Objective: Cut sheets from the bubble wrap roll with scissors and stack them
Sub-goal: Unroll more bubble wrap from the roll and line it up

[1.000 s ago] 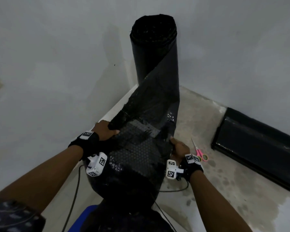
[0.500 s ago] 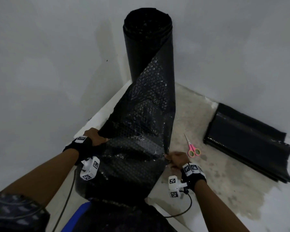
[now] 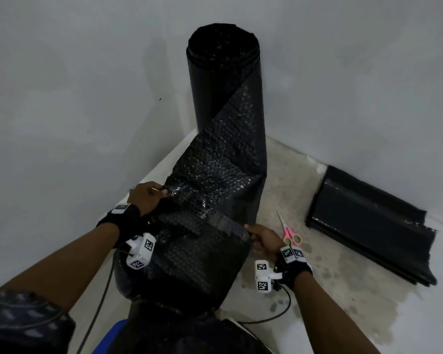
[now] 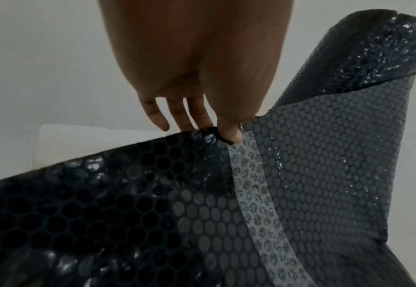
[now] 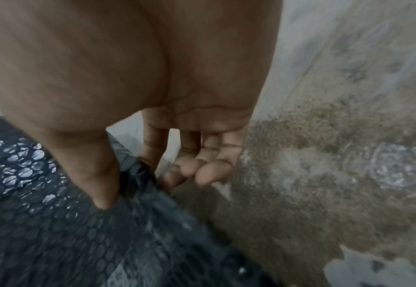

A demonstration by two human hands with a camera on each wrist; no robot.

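Sheet — edges between both hands

— Bubble wrap roll: black all over, glossy, with a honeycomb of round bubbles. Looks greyer where stretched thin.

— Yep. Scissors at 3 o'clock of it: pink handles, yellow-green inside the loops. Stack of sheets further at 3: same black. Floor blotchy beige and brown. Walls plain pale grey.
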